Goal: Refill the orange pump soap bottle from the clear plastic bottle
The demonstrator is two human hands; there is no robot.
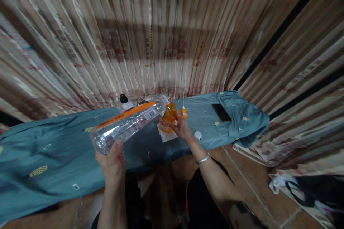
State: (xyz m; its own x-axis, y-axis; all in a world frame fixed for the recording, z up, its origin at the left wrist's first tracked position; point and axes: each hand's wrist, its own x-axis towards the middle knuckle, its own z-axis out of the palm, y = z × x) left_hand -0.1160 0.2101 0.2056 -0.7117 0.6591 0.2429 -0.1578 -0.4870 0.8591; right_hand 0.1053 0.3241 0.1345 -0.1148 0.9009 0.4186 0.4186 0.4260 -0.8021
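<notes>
the person holds a big clear plastic bottle (128, 126) tilted almost flat, with its open mouth right at the top of a small orange bottle (169, 115). the big bottle looks nearly empty; only a little water, if any, seems to stay inside, but the picture is too blurred to tell if something is flowing. the small orange bottle already looks quite full of orange liquid, so i judge the pouring is in its late part. a small white cap (198, 135) lies on the cloth just beside the right wrist, so at least one bottle is not yet closed.

the left hand (112, 162) holds the big bottle from below at its bottom end. the fingers are closed around the base, and the thumb (118, 148) lies up on the side of the bottle.

the right hand (180, 128) holds the small orange bottle, which stands on a small white napkin (166, 136) on the table (53, 157). the fingers are wrapped around its lower part, closed but not tight as far as i can see. a silver bracelet (202, 159) is on this wrist.

the table is covered with a blue-green cloth. behind the big bottle stands a bottle with a black cap (124, 101), partly hidden. a dark phone (221, 112) lies well apart to the right. a small orange and white thing (183, 111) hangs or stands just beside the orange bottle; i cannot tell what it is.
</notes>
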